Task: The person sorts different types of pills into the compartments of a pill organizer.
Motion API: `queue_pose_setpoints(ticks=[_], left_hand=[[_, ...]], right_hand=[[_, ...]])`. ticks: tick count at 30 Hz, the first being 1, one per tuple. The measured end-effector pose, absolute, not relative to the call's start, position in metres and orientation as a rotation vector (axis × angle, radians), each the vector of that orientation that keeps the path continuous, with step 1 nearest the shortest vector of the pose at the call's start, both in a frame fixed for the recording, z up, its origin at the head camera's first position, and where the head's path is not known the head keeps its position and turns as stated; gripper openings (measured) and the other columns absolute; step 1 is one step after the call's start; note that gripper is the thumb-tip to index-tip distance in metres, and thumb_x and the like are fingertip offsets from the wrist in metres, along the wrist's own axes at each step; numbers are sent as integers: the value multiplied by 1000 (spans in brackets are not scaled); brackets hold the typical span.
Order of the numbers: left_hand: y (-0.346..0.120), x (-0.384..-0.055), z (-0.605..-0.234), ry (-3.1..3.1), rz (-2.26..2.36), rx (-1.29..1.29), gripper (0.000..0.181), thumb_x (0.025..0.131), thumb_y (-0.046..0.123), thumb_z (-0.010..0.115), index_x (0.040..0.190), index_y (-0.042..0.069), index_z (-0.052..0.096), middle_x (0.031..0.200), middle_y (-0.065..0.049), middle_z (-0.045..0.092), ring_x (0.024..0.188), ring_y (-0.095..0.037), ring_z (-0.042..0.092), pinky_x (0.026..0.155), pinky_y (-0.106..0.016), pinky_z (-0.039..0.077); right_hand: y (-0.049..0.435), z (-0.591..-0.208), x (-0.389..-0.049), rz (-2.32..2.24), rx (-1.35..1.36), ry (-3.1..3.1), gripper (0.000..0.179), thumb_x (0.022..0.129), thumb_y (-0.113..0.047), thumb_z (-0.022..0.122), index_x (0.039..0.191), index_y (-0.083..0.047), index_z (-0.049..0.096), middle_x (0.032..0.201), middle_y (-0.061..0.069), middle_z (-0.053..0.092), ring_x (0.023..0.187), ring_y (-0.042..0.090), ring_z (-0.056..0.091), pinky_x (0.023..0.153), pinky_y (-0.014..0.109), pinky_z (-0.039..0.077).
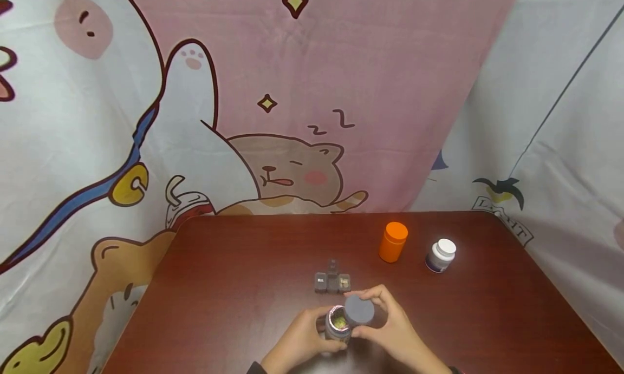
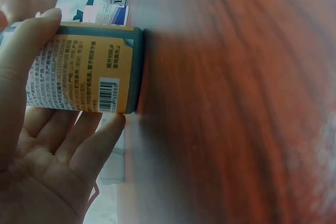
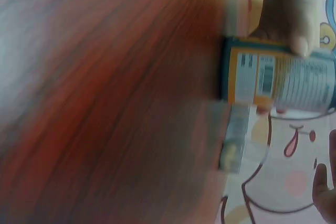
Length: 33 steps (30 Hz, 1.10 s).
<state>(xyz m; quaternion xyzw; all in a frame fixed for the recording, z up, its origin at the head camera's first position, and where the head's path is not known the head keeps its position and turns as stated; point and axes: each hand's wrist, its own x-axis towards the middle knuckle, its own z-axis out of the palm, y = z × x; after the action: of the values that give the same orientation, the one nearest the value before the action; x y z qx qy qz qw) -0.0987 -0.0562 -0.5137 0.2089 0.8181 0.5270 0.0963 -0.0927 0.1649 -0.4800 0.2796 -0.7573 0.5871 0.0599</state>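
Observation:
My left hand grips a dark bottle, thumb on the near side and fingers round the far side. The bottle's mouth is uncovered, with a torn foil edge and yellowish-green contents inside. Between the thumb and fingers of my right hand is a round grey lid, held beside the mouth and overlapping it in the head view. An orange label with a barcode shows on the bottle in the left wrist view. Just beyond the hands sits a small grey pill organizer; its right compartment holds something pale.
Toward the back right of the brown table stands an orange bottle with an orange cap. Right of that is a white bottle with a dark label band. A printed cloth hangs behind the table.

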Motion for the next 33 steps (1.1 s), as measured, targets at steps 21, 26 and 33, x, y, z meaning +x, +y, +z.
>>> queue_pose_setpoints(ticks=[21,26,33], left_hand=[[-57,-97,-512,2495,1508,579,65,62,37,85,118,14,63,109,11,65,103,-8,58,93,-37,45],[-57,-97,-512,2489,1507,579,65,62,38,85,119,15,63,110,11,65,104,-9,58,94,-39,44],[-57,-98,-513,2472,1511,559,65,63,36,85,120,15,62,110,13,64,104,-8,58,94,-36,44]], right_hand=[[280,-486,-106,220,668,-2841,65,68,-70,65,103,-16,52,78,-20,51,72,4,48,81,37,38],[289,-484,-107,115,663,-2917,67,61,-68,71,96,-16,49,74,-15,51,71,9,50,77,42,39],[292,-487,-107,24,730,-2807,62,57,-56,78,96,-14,56,80,-7,56,75,15,53,77,44,40]])
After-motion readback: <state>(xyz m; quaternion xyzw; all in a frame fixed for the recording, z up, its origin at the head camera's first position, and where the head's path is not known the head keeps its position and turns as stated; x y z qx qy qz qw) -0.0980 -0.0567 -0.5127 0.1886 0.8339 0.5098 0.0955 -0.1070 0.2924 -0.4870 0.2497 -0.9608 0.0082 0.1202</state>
